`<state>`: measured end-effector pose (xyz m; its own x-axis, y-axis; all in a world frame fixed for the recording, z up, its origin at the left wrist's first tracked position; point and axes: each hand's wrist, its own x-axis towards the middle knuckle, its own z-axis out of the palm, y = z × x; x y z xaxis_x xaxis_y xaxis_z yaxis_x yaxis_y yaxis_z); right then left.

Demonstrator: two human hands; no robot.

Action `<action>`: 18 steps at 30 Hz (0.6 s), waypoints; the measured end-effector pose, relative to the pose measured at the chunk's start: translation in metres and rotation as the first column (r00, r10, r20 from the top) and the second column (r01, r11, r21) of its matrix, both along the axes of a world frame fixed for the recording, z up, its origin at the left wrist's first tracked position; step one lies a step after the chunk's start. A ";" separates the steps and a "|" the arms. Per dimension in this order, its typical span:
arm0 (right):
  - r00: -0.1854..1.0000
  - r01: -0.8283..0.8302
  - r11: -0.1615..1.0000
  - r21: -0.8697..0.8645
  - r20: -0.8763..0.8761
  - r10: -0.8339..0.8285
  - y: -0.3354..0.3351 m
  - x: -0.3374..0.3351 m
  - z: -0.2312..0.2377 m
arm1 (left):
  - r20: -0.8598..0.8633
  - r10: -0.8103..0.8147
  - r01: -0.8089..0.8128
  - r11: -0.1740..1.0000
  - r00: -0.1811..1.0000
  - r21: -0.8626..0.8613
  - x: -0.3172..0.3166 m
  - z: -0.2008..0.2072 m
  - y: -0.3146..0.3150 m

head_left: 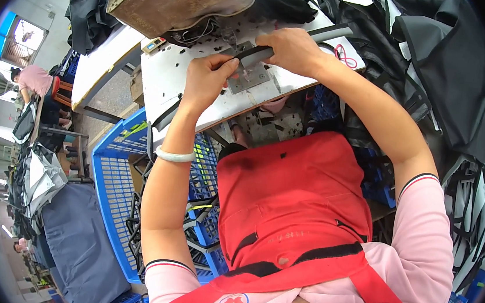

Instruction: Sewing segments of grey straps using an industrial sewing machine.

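Note:
A long black-and-grey fabric strip (256,56) stretches between my hands over a white sewing table (170,80). My left hand (207,77) pinches it between thumb and fingers. My right hand (294,50) is closed round it farther right, fingers curled under and partly hidden. One end of the strip runs on to the right past my right hand; a dark length hangs at the table's front left edge. Just below the strip a metal plate (249,81) is set into the tabletop. Beyond my hands stands the worn brown body of a machine, seemingly a sewing machine (175,2).
Black scraps litter the tabletop. A blue plastic basket (113,168) with dark strips stands left of my lap. Heaped black fabric (454,72) crowds the right side. Red cord (345,56) lies near my right wrist. Another person (34,80) bends over a bench at far left.

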<state>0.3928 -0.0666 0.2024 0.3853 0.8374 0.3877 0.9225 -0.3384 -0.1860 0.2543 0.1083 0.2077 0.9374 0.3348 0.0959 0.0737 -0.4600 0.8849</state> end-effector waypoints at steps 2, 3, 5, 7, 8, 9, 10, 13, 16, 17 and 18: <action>1.000 -0.007 1.000 0.013 0.004 0.006 0.002 0.003 -0.001 | 0.016 -0.009 0.010 1.000 1.000 -0.005 0.003 -0.002 0.002; 1.000 -0.013 1.000 0.027 0.010 0.013 0.003 0.004 -0.002 | 0.034 -0.019 0.019 1.000 0.999 -0.010 0.005 -0.003 0.003; 1.000 -0.007 1.000 0.009 -0.026 0.007 0.005 0.005 -0.002 | 0.029 -0.009 0.009 1.000 1.000 -0.020 0.006 -0.004 0.005; 0.998 -0.001 1.000 -0.008 -0.061 0.001 0.007 0.005 0.001 | 0.026 0.002 -0.001 1.000 1.000 -0.030 0.007 -0.004 0.007; 0.999 0.002 1.000 -0.008 -0.054 -0.003 0.007 0.005 0.002 | 0.023 -0.001 0.002 0.999 1.000 -0.033 0.007 -0.003 0.008; 0.999 0.005 1.000 -0.007 -0.047 -0.006 0.007 0.004 0.002 | 0.020 -0.004 0.005 0.999 1.000 -0.037 0.007 -0.003 0.009; 0.999 0.004 1.000 -0.008 -0.048 -0.005 0.007 0.005 0.001 | 0.019 -0.003 0.004 0.999 1.000 -0.038 0.008 -0.003 0.009; 0.998 0.007 1.000 0.016 -0.056 -0.006 0.010 0.011 -0.001 | 0.029 -0.012 0.013 1.000 0.999 -0.011 0.012 -0.002 0.010; 0.998 0.018 1.000 -0.016 -0.062 -0.019 0.017 0.015 0.002 | -0.001 0.012 -0.012 1.000 1.000 -0.023 0.021 -0.005 0.017; 0.998 0.019 0.999 -0.039 -0.059 -0.022 0.021 0.020 0.002 | -0.013 0.013 -0.014 0.998 1.000 -0.054 0.025 -0.004 0.020; 0.998 0.021 0.998 -0.061 -0.055 -0.024 0.024 0.023 0.002 | -0.024 0.014 -0.016 0.996 1.000 -0.086 0.028 -0.004 0.021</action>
